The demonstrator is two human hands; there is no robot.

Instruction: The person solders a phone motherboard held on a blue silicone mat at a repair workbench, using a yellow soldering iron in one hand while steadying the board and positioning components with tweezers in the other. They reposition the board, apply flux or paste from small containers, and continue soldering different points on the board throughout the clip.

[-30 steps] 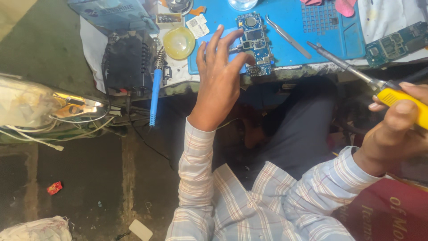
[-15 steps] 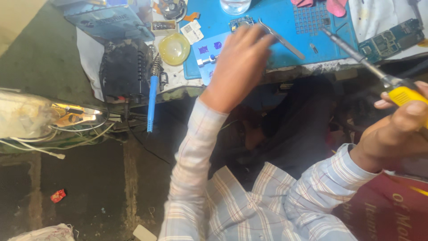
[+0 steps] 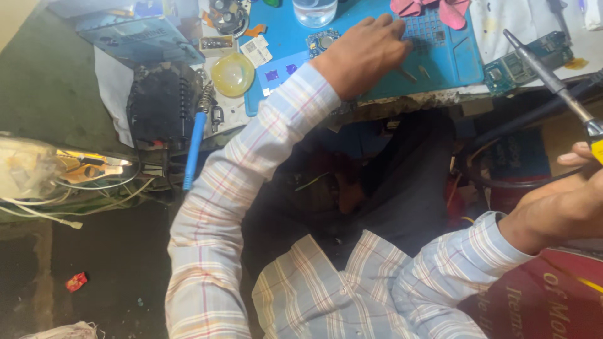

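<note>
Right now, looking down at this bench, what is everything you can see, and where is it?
work mat: one, blue, on the bench top.
circuit boards: two; a small blue one on the mat by the left hand, a green one right of the mat.
clear cup: one, at the mat's top edge.
pink cloth: one, at the mat's far edge.
round yellow pad: one, left of the mat.
blue-handled soldering iron: one, in a coil stand at the bench edge.
black box: one, left of that stand.
yellow-handled iron: one, tip over the bench's right end.
left hand: resting on the mat.
right hand: gripping the yellow-handled iron.
</note>
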